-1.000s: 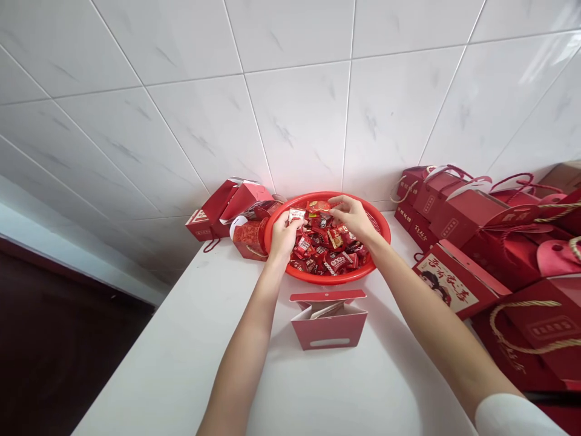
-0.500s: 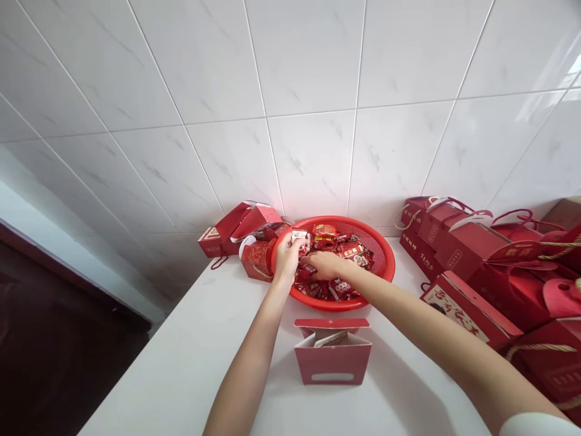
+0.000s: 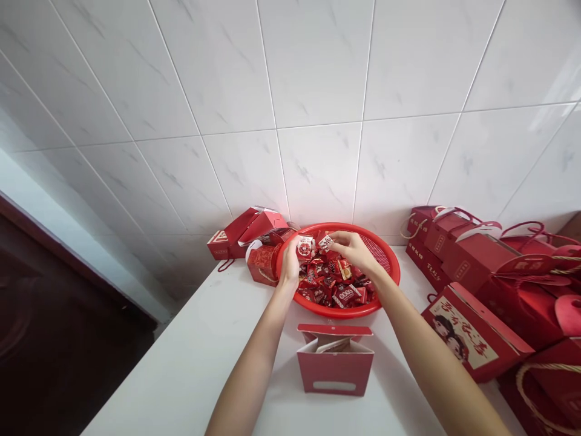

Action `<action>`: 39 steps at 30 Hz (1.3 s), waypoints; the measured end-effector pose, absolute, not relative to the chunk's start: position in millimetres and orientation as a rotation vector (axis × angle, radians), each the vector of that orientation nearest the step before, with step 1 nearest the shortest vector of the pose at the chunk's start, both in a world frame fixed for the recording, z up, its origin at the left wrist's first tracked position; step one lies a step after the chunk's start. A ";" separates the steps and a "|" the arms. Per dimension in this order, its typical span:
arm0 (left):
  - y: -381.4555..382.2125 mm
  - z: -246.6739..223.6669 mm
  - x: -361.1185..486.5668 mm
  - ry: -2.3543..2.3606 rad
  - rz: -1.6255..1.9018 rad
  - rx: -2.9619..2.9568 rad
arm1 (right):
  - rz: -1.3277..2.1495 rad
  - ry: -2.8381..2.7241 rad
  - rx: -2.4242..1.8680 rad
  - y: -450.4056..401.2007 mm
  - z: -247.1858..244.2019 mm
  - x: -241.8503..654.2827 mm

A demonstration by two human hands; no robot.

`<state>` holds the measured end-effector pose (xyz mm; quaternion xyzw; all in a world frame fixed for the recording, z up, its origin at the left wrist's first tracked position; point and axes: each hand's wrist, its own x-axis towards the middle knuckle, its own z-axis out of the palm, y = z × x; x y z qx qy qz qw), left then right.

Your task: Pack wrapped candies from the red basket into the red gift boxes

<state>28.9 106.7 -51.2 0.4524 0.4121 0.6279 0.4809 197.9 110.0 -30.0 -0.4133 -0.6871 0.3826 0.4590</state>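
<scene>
A round red plastic basket (image 3: 391, 261) holds many red wrapped candies (image 3: 345, 295). Over its left side, my left hand (image 3: 290, 260) is closed on red-and-white wrapped candies (image 3: 305, 247). My right hand (image 3: 354, 249) pinches a small white-and-red packet (image 3: 325, 243) between thumb and fingers, above the back of the basket. In front of the basket stands an open red box (image 3: 336, 370) with something pale inside, touched by neither hand.
Red boxes (image 3: 256, 227) and a patterned box (image 3: 263, 263) lie left of the basket. Many red gift boxes with cord handles (image 3: 472, 251) are piled at the right. A tiled wall (image 3: 318, 163) rises behind the white table (image 3: 195, 345).
My right hand has come up out of the candies, towards the back right, with a packet in its fingers. My left hand stays at the basket's left side. The view has shifted slightly.
</scene>
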 end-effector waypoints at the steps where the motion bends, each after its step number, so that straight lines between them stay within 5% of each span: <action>1: 106.0 -50.8 29.2 0.978 1.515 1.068 | 0.978 -1.636 -0.996 105.8 -28.1 200.3; 9: 80.1 -30.1 32.0 0.828 1.283 1.424 | 1.147 -1.736 -0.876 74.2 -7.5 211.2; 18: 52.3 5.5 6.9 0.932 1.068 1.745 | 0.730 -2.019 -0.992 11.1 29.5 222.9; 23: 56.3 4.6 0.1 1.011 1.079 1.869 | 0.875 -2.335 -0.740 -10.0 42.1 237.1; 29: 65.5 -5.5 -3.2 1.174 1.093 1.917 | 0.762 -2.209 -1.057 17.6 20.4 250.6; 39: 69.9 -9.1 -3.0 1.186 1.131 1.835 | 1.164 -2.872 -1.178 68.0 -27.8 193.3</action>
